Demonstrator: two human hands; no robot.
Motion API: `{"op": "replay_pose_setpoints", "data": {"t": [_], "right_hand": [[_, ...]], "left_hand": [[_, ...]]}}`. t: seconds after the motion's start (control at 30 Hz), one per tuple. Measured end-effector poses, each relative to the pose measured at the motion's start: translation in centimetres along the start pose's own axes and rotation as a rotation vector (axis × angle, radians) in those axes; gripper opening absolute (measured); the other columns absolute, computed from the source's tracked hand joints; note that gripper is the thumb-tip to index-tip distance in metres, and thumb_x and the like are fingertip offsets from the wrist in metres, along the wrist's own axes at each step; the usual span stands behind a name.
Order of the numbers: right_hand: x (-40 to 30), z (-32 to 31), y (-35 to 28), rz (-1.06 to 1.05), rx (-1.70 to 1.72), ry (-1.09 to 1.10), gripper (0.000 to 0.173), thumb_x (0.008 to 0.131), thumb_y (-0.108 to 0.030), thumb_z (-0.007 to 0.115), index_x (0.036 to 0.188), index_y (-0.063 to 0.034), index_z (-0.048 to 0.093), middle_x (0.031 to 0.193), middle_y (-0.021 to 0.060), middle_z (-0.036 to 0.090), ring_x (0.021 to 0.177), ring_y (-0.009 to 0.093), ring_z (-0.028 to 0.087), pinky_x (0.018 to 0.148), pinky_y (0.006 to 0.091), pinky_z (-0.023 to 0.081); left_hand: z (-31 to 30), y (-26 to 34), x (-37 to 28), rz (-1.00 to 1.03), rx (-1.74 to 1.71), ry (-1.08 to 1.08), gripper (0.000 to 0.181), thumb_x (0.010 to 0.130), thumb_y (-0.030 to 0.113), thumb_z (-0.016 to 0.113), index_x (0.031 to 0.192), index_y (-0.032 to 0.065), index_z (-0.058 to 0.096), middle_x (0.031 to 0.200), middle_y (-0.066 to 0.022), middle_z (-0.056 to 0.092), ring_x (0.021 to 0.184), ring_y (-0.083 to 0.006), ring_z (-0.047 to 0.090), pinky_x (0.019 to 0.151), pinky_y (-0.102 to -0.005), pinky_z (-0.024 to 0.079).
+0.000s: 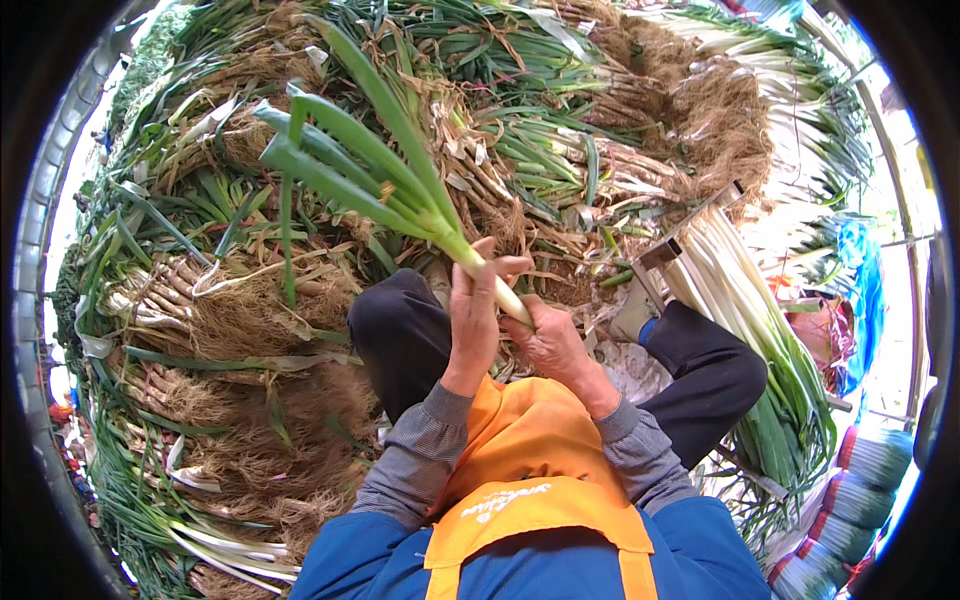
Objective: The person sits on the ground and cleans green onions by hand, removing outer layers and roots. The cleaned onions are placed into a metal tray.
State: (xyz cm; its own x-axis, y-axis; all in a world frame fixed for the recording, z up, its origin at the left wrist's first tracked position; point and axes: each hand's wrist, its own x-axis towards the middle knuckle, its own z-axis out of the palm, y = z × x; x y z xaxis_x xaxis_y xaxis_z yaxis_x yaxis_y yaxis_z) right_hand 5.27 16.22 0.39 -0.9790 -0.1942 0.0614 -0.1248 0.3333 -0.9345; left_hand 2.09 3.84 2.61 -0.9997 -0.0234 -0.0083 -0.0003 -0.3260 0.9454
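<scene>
A large green onion (pixel 480 264) with a white shaft and broad green leaves slants up and to the left in front of me. My right hand (pixel 556 343) grips the lower white end between thumb and fingers, which hide the tip. Higher on the shaft, my left hand (pixel 478 319) is around the stalk, with its fingers partly stretched out. One leaf is bent and hangs down on the left. To my right, a bundle of white-stemmed green onions (pixel 739 281) lies in a metal frame (pixel 660 253).
Heaps of unpeeled green onions with brown roots (pixel 240 319) surround my left side and front. Cleaned green onions (pixel 787 112) lie in a row at the far right. A blue plastic bag (pixel 859 300) and several wrapped bundles (pixel 862 502) sit at the right edge.
</scene>
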Motion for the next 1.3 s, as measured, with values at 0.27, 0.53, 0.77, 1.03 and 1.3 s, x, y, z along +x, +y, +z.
{"op": "replay_pose_setpoints", "data": {"t": [0.27,0.53,0.77,1.03,1.3], "right_hand": [[-0.1,-1.4,0.1,0.279,0.336,0.010,0.025,0.093,-0.023,0.065,0.101,-0.0002,0.057,0.067,0.0047,0.053,0.059,0.010,0.045,0.052,0.0290,0.042],[1.0,-1.4,-0.4,0.282,0.401,-0.067,0.021,0.092,-0.016,0.065,0.108,-0.0041,0.059,0.066,-0.0035,0.053,0.050,0.004,0.047,0.043,0.0211,0.036],[1.1,-2.4,-1.8,0.278,0.544,-0.082,0.018,0.090,-0.013,0.068,0.103,-0.0027,0.061,0.063,-0.0045,0.051,0.047,0.003,0.044,0.040,0.0202,0.032],[1.7,-3.8,-2.3,0.382,0.681,-0.330,0.016,0.093,-0.015,0.064,0.102,-0.0013,0.060,0.062,-0.0018,0.051,0.042,0.004,0.041,0.037,0.0204,0.030],[1.8,-4.8,-1.1,0.457,1.118,-0.518,0.014,0.095,-0.016,0.058,0.096,-0.0020,0.055,0.065,0.0049,0.054,0.040,0.009,0.043,0.035,0.0203,0.033]], "left_hand": [[0.5,-0.4,0.7,-0.101,-0.076,-0.139,0.055,0.104,0.040,0.040,0.142,0.0007,0.035,0.123,-0.0144,0.060,0.114,-0.0219,0.057,0.096,-0.0327,0.046],[1.2,1.5,2.5,-0.068,-0.171,-0.159,0.041,0.103,0.023,0.044,0.137,0.0009,0.036,0.113,-0.0151,0.065,0.100,-0.0228,0.065,0.089,-0.0332,0.051],[1.6,0.6,0.8,-0.114,-0.211,-0.181,0.046,0.102,0.025,0.048,0.139,0.0003,0.037,0.112,-0.0147,0.064,0.100,-0.0222,0.065,0.089,-0.0331,0.052],[1.5,1.8,2.9,-0.036,-0.299,-0.171,0.030,0.105,0.031,0.041,0.117,0.0042,0.048,0.101,-0.0120,0.066,0.095,-0.0196,0.065,0.078,-0.0298,0.053],[1.7,2.8,1.4,-0.108,-0.305,-0.147,0.043,0.104,0.033,0.043,0.134,0.0024,0.039,0.101,-0.0120,0.064,0.090,-0.0208,0.065,0.082,-0.0331,0.053]]}}
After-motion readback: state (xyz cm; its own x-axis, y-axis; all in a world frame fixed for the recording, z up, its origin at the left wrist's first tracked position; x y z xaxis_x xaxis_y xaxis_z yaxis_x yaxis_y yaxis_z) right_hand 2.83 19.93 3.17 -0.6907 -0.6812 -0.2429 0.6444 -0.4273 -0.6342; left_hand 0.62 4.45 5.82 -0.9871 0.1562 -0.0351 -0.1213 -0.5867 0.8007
